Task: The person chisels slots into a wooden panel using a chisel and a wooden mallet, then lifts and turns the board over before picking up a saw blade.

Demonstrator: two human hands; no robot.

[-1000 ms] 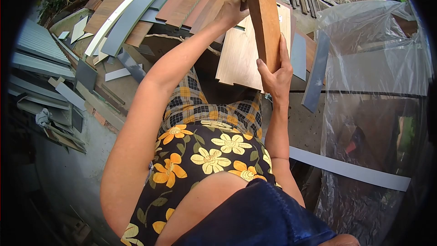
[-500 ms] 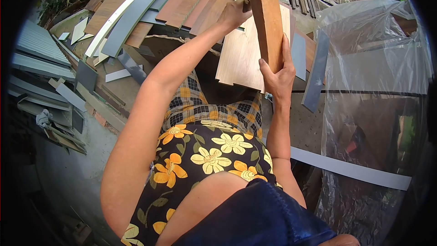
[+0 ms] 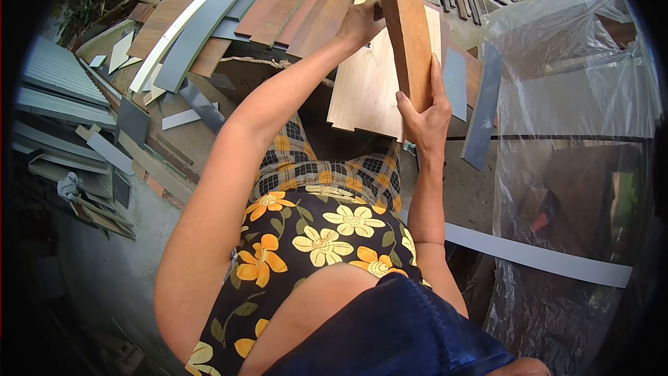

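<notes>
A thick brown wooden board (image 3: 405,35) is raised on a slant in front of me, its top running out of view. My left hand (image 3: 360,24) is closed at its left side, farther up, with the fingertips partly hidden behind the wood. Lower down, my right hand (image 3: 426,117) clasps the board near its bottom end, thumb on the left and fingers along the right edge. Beneath it lies a pale wood-grain floor plank (image 3: 362,94) with a notched near edge.
Brown planks (image 3: 296,10) and long grey strips (image 3: 202,28) lie at the upper left. A grey strip (image 3: 483,108) and clear plastic sheeting (image 3: 570,90) are on the right. A white strip (image 3: 536,256) crosses lower right. More panels (image 3: 66,90) are stacked at far left.
Both hands keep their hold on the wooden board, which has barely moved. The surroundings have shifted only slightly in view.
</notes>
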